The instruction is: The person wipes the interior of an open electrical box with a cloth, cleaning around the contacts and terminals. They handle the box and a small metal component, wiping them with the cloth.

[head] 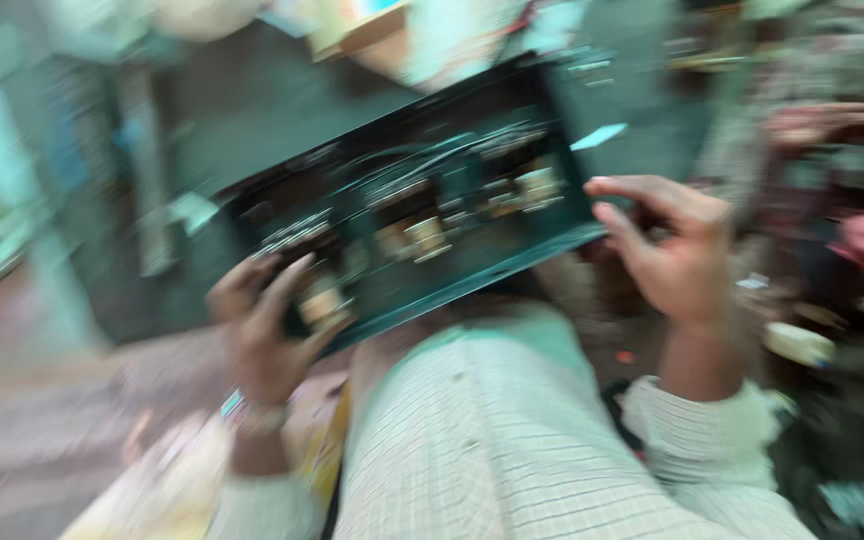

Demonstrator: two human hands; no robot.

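The view is heavily blurred by motion. A long dark green circuit board (452, 170) with several pale components lies tilted across my lap, its right end higher. My left hand (267, 325) grips its lower left end, fingers wrapped over the edge. At the board's right end my right hand (672, 245) has its fingers curled around the edge. My lap is covered by a pale checked shirt (482, 430).
Another person's hand (817, 125) and pinkish sleeve show at the upper right. A cardboard box (372, 30) stands at the top centre. Blurred clutter covers the floor on the right, and yellowish material (152, 490) lies at the lower left.
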